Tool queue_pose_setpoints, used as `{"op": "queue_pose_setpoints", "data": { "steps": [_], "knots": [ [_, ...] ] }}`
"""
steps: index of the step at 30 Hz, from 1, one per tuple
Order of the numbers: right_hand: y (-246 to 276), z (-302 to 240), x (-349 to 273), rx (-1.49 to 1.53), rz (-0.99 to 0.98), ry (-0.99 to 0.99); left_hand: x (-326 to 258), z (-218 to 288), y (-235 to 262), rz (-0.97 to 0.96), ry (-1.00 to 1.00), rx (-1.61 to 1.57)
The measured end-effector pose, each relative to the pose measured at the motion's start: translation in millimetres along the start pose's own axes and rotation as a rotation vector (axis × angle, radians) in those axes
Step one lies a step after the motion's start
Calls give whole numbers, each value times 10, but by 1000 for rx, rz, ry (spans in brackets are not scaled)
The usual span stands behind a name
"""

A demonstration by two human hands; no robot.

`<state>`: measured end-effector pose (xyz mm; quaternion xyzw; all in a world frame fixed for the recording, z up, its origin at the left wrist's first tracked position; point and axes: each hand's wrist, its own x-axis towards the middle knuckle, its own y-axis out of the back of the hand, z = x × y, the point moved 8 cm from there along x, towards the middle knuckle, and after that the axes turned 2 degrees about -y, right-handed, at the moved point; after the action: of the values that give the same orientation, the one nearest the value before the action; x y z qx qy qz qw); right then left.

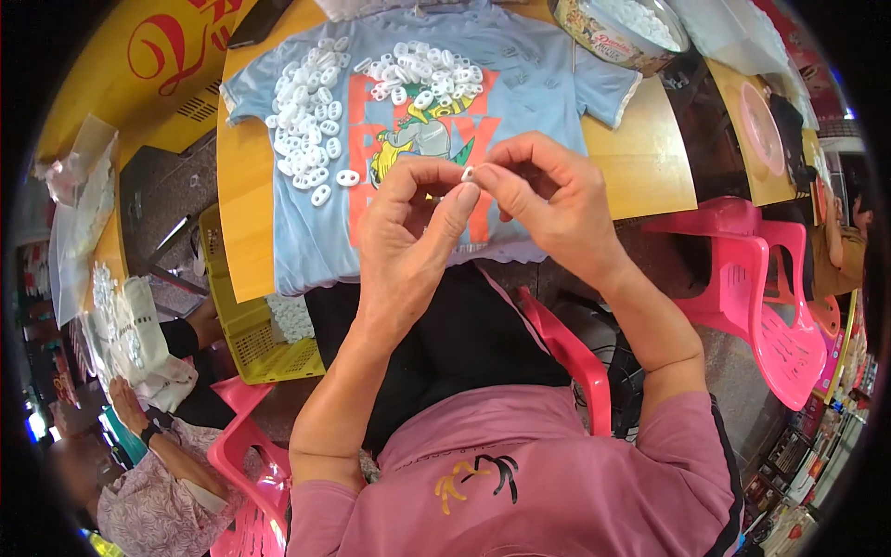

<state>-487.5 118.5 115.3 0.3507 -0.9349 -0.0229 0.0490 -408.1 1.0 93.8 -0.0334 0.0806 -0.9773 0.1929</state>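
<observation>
My left hand (406, 209) and my right hand (555, 197) meet over the front part of a light blue T-shirt (529, 84). Pinched between both thumbs and forefingers is a small white plastic piece (469, 174), mostly covered by the fingertips. Beyond my hands, many white oval plastic pieces with two holes lie on the shirt, in a long heap (306, 121) at the left and a wider heap (432, 70) over the print. One loose oval piece (348, 177) rests left of my left hand.
The shirt covers much of a wooden table (640, 148). A round tin (608, 37) of white pieces stands at its far right. A yellow crate (269, 357) sits below the left edge. Pink chairs (742, 269) stand at both sides, and another person's hand (127, 404) is at far left.
</observation>
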Motion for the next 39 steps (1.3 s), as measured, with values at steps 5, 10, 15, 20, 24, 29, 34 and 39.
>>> {"op": "queue_pose_setpoints", "data": {
  "steps": [5,10,15,20,24,29,34,39],
  "knots": [
    [28,96,-80,32,-2,-81,3,-54,-56,-3,16,-99],
    [34,95,-83,206,-25,-118,7,40,-117,24,-113,-106],
    [52,191,-92,261,-16,-230,7,61,-118,10,-265,51],
    [84,180,-129,281,-7,-204,-32,96,-202,-29,-327,165],
    [101,152,-122,237,-36,-212,-5,55,-183,-65,-293,146],
    [598,50,239,-372,113,50,-15,-90,-99,-39,-59,16],
    [775,42,509,-938,113,269,-2,-148,-56,14,-9,-72],
    [578,-5,548,-1260,44,361,8,-190,-16,40,9,-112]
  ]
}}
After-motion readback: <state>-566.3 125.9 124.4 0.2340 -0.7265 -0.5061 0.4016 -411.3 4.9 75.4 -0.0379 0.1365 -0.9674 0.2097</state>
